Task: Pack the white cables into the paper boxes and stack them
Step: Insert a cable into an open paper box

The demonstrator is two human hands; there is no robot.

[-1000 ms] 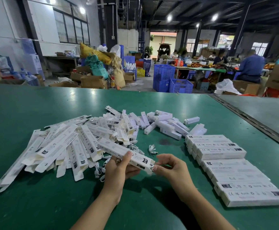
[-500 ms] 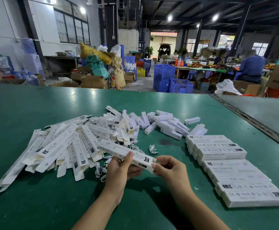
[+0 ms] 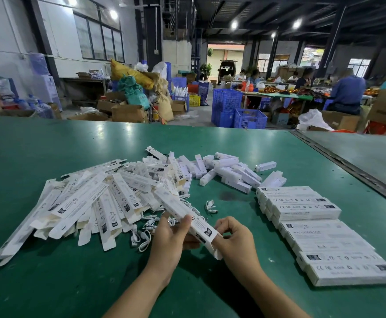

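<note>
My left grip (image 3: 171, 239) holds a long paper box (image 3: 183, 212) just above the green bench (image 3: 49, 283), thumb on its top face. My right grip (image 3: 235, 239) pinches the flap at the box's near end. Unfilled boxes (image 3: 84, 203) lie heaped to the left, with loose white cables (image 3: 145, 230) at the heap's near edge. Packed boxes (image 3: 313, 235) lie in overlapping rows on the right.

Green bench (image 3: 187, 138) is filling the foreground, with a metal seam (image 3: 348, 166) running down its right side. Ceiling lights (image 3: 234, 24) are glowing under a dark roof. Windows (image 3: 98, 40) are sitting high in the white left wall. Blue crates (image 3: 249, 118), cardboard boxes (image 3: 127, 113) and stuffed sacks (image 3: 133, 92) are crowding the floor behind. People (image 3: 348, 92) are sitting at a far table, and a van (image 3: 227, 68) is standing in the open doorway.
</note>
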